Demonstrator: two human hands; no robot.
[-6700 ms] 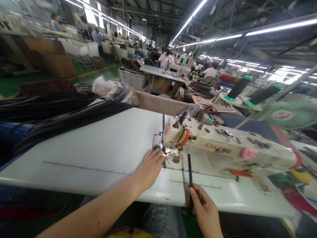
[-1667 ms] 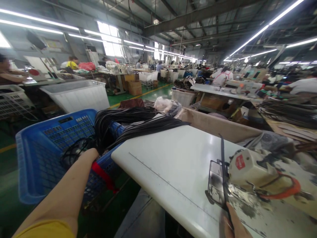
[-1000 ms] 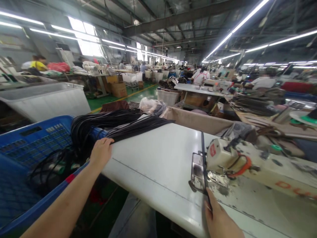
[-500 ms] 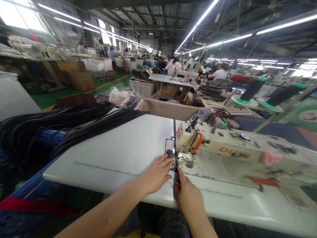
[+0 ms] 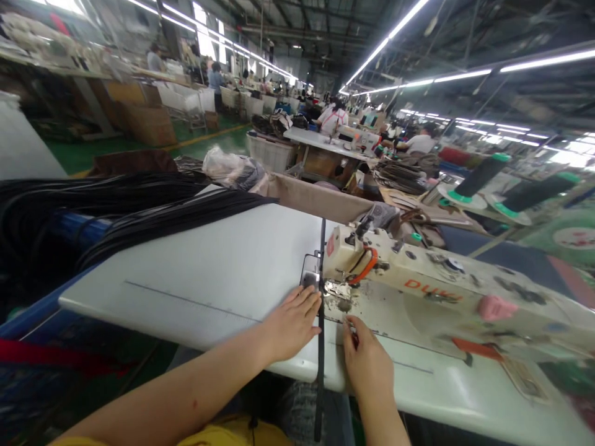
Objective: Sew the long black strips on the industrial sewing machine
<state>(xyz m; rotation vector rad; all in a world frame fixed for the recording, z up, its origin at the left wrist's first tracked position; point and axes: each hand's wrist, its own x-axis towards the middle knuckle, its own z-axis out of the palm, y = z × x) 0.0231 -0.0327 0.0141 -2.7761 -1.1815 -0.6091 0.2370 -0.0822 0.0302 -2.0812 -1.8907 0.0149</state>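
A narrow black strap (image 5: 320, 365) runs under the head of the sewing machine (image 5: 400, 272) and hangs over the table's front edge. My left hand (image 5: 295, 325) lies flat, palm down, fingers stretched out, its fingertips at the metal plate (image 5: 310, 279) and against the strap's left side. To the right of the strap, my right hand (image 5: 368, 356) is closed just in front of the machine bed, with thumb and forefinger together. Something small and dark shows between its fingers, too hidden to name.
A thick bundle of black straps (image 5: 186, 220) lies across the table's (image 5: 223, 266) left end. Beyond the table stands a beige bin (image 5: 316, 198). Two black thread cones (image 5: 483, 176) stand at right. Other people work at machines farther back.
My right hand has let go of the strap and moved right, away from it. The strap's near end now hangs free over the edge. My left hand stays beside the strap.
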